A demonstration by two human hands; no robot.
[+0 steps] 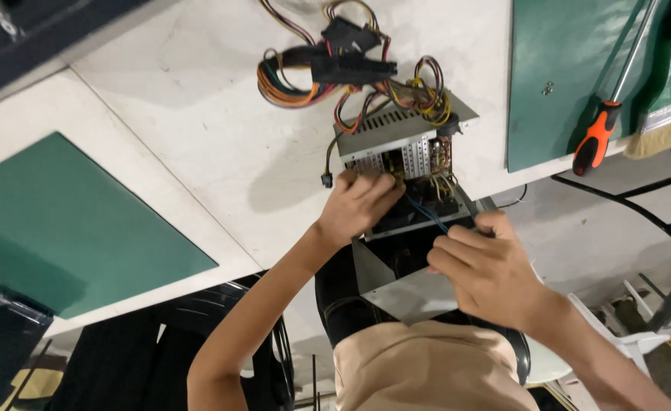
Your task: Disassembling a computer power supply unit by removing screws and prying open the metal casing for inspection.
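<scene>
- right hand [488, 270] nearest, fingers curling shut on blue wire [425, 215]
- left hand [360, 204] gripping one open power supply [404, 144] overhanging worktop [198, 129] edge
- one screwdriver [605, 114], one brush [659, 114] lying on right green mat [564, 53]

Dull grey metal power supply case [396, 133], seemingly plastic-sheathed wires [297, 84], matt green mat [62, 221]

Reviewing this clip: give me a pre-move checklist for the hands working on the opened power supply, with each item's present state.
1. Left hand gripping the power supply at its open side: ok.
2. Right hand holding the metal cover: ok.
3. Blue wire clear of the fingers: cannot tell, it runs between both hands.
4. Cable bundle lying on the table, away from the hands: ok.
5. Screwdriver within sight on the green mat: ok.
6. Unit fully supported by the table: not ok, it overhangs the edge.
</scene>
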